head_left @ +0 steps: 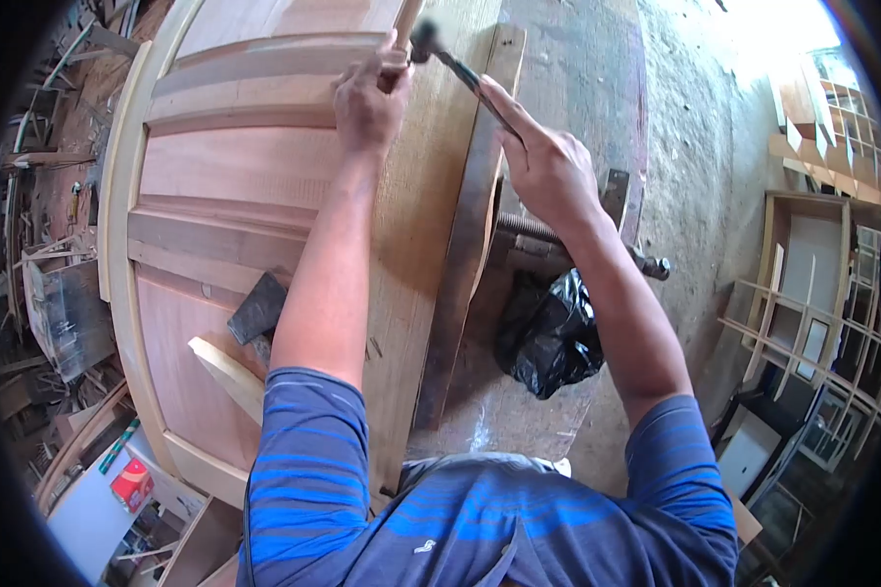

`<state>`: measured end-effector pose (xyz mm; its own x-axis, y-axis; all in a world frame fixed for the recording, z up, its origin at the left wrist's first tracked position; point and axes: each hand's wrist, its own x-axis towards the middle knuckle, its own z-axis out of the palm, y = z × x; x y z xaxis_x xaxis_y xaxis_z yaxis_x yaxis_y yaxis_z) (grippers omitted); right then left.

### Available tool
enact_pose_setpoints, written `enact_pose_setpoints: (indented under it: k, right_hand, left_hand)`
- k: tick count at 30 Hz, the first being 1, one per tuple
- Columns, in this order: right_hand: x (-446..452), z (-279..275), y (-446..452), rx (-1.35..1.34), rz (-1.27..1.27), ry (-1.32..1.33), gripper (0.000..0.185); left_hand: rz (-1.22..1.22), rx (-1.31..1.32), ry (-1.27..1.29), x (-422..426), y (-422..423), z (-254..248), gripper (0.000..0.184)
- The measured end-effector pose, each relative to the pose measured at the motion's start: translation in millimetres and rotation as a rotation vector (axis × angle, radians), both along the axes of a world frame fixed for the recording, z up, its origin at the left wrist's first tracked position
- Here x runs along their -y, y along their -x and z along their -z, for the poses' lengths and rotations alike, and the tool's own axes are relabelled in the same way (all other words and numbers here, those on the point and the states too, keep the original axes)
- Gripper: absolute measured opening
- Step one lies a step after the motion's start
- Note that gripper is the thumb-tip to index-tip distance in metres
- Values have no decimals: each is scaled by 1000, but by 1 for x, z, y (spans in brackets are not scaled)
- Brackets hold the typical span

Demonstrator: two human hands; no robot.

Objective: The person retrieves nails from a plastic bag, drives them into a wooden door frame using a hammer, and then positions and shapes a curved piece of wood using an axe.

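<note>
My right hand (548, 166) is wrapped around the handle of a hammer (460, 70), its index finger stretched along it. The dark hammer head, partly blurred, is beside my left hand (370, 103). The fingers of that hand are closed at the inner edge of a panelled wooden door (230, 157), around a small light wooden piece (394, 61) whose full shape I cannot make out. Under my hands the door lies flat, its pale stile running lengthwise between my arms.
A dark block (257, 308) and a pale wood strip (227, 372) lie on the door beside my left forearm. A clamp screw (529, 227) and a black plastic bag (553, 338) are under my right arm. Wooden frames (808, 264) stand at right; scrap wood litters the left floor.
</note>
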<state>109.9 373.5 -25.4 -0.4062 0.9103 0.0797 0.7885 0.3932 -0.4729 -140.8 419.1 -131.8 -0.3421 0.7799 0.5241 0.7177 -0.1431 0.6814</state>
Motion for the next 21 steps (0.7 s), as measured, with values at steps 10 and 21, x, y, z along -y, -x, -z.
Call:
enact_pose_setpoints:
  k: [10, 21]
  right_hand:
    - [33, 21, -29, -329, 100, -14, 62]
    - [16, 25, -21, -376, 98, 0, 58]
  left_hand:
    - [-117, 6, -117, -3, -2, 0, 12]
    - [-69, 46, 13, -19, 1, 6, 18]
